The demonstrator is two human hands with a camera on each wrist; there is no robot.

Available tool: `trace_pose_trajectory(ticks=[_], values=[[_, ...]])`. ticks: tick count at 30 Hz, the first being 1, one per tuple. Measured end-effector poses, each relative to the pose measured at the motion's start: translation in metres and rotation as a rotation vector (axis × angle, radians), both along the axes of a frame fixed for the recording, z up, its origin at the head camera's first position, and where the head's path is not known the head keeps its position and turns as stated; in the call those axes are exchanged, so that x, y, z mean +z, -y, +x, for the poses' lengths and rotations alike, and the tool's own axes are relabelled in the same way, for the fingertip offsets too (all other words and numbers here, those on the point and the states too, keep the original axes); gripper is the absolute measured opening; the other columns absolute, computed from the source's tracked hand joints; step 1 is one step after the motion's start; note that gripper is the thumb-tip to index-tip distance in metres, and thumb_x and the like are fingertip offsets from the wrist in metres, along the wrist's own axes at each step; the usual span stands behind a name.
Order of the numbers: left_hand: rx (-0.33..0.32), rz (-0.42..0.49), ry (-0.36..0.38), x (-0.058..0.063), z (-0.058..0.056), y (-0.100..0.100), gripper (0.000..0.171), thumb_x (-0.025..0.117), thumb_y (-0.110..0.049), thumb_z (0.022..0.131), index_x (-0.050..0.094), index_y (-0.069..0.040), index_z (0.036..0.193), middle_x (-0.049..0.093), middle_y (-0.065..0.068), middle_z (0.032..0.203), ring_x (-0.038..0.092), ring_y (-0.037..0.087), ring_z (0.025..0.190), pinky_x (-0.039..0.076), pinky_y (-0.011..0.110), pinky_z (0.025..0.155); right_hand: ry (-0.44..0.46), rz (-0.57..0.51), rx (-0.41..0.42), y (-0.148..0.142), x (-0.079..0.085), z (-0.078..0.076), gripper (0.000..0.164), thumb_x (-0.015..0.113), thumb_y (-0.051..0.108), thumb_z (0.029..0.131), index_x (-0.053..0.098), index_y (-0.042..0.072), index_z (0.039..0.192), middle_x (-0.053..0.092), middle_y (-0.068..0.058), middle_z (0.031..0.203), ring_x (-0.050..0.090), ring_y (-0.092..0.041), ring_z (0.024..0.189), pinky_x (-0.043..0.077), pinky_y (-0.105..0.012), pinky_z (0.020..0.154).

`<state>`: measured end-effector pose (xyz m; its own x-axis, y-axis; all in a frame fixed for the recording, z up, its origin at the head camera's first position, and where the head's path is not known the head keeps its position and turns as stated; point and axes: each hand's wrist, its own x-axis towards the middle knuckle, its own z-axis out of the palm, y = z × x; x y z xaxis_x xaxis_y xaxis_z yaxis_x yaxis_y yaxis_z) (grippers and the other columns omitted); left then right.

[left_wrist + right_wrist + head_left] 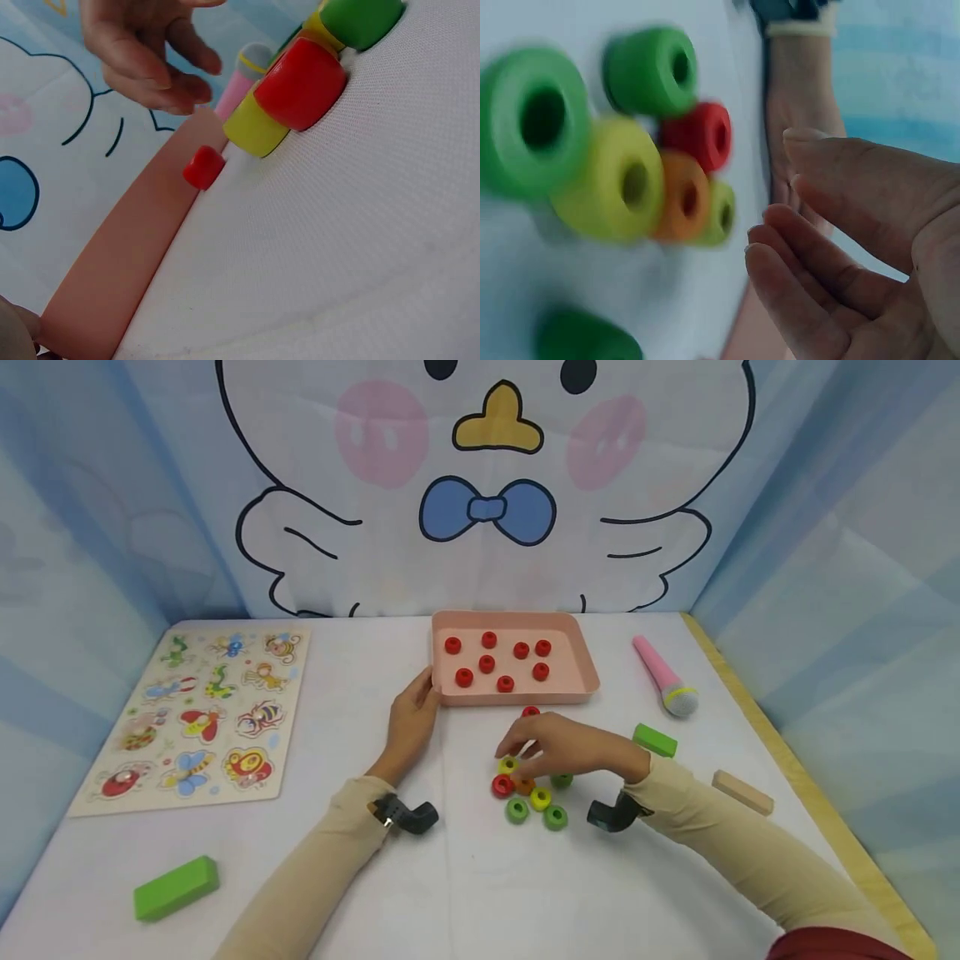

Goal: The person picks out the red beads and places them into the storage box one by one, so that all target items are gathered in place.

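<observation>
My left hand (409,720) holds the pink tray (517,700) at its near left corner. Several red beads (487,663) lie spread inside the tray. Over a loose cluster of beads hovers my right hand (573,748), fingers slightly bent and nothing between thumb and fingertips in the right wrist view. The cluster includes a red bead (699,136), an orange bead (682,196), yellow beads (615,180) and green beads (534,120), each with a hole. One lone red bead (203,167) sits by the tray's front wall. My right hand partly covers the cluster in the head view.
A picture board with insects (202,718) lies on the left, a green block (177,888) nearer me. Rightward are a pink toy microphone (664,677), another green block (655,740) and a wooden block (742,792). A printed curtain (487,568) hangs behind the table.
</observation>
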<state>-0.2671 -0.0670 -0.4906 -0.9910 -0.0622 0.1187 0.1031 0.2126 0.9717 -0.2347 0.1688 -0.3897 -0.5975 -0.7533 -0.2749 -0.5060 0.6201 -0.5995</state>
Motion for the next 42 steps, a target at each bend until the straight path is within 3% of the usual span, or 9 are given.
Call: trace_pose_trajectory(ticks=[4, 10, 13, 24, 42], values=[[0.001, 0.009, 0.01, 0.0, -0.001, 0.0, 0.051, 0.048, -0.021, 0.104, 0.037, -0.007, 0.151, 0.041, 0.006, 0.152, 0.037, 0.013, 0.138, 0.036, 0.028, 0.109, -0.01, 0.044, -0.006, 0.009, -0.007, 0.015, 0.028, 0.074, 0.014, 0.089, 0.071, 0.01, 0.117, 0.064, 0.004, 0.108, 0.062, -0.012, 0.098, 0.053, -0.027, 0.088], [-0.004, 0.011, -0.001, 0.002, -0.001, 0.0, 0.05, 0.048, -0.019, 0.104, 0.038, -0.005, 0.151, 0.041, 0.008, 0.152, 0.037, 0.015, 0.139, 0.036, 0.031, 0.109, -0.17, 0.102, 0.025, 0.016, -0.013, 0.03, 0.026, 0.076, 0.018, 0.088, 0.073, 0.012, 0.113, 0.062, 0.005, 0.106, 0.057, -0.011, 0.094, 0.052, -0.021, 0.085], [-0.012, 0.009, -0.007, 0.003, -0.002, -0.001, 0.05, 0.048, -0.02, 0.104, 0.038, -0.005, 0.151, 0.041, 0.008, 0.152, 0.037, 0.015, 0.139, 0.036, 0.031, 0.11, -0.207, 0.104, 0.024, 0.016, -0.011, 0.035, 0.027, 0.076, 0.018, 0.088, 0.073, 0.012, 0.113, 0.061, 0.004, 0.107, 0.057, -0.011, 0.095, 0.052, -0.021, 0.085], [-0.02, 0.028, 0.003, 0.003, -0.002, -0.004, 0.05, 0.047, -0.018, 0.104, 0.037, -0.003, 0.151, 0.04, 0.009, 0.152, 0.037, 0.015, 0.139, 0.035, 0.029, 0.11, -0.17, 0.092, 0.021, 0.019, -0.014, 0.036, 0.023, 0.076, 0.016, 0.088, 0.074, 0.013, 0.111, 0.061, 0.006, 0.102, 0.055, -0.009, 0.09, 0.051, -0.019, 0.082], [-0.016, 0.031, -0.02, 0.001, 0.001, 0.0, 0.05, 0.049, -0.019, 0.104, 0.039, -0.005, 0.15, 0.04, 0.008, 0.152, 0.037, 0.017, 0.139, 0.035, 0.031, 0.11, -0.202, 0.098, 0.059, 0.024, -0.018, 0.036, 0.019, 0.075, 0.015, 0.088, 0.074, 0.013, 0.107, 0.061, 0.008, 0.097, 0.054, -0.007, 0.087, 0.051, -0.018, 0.081]])
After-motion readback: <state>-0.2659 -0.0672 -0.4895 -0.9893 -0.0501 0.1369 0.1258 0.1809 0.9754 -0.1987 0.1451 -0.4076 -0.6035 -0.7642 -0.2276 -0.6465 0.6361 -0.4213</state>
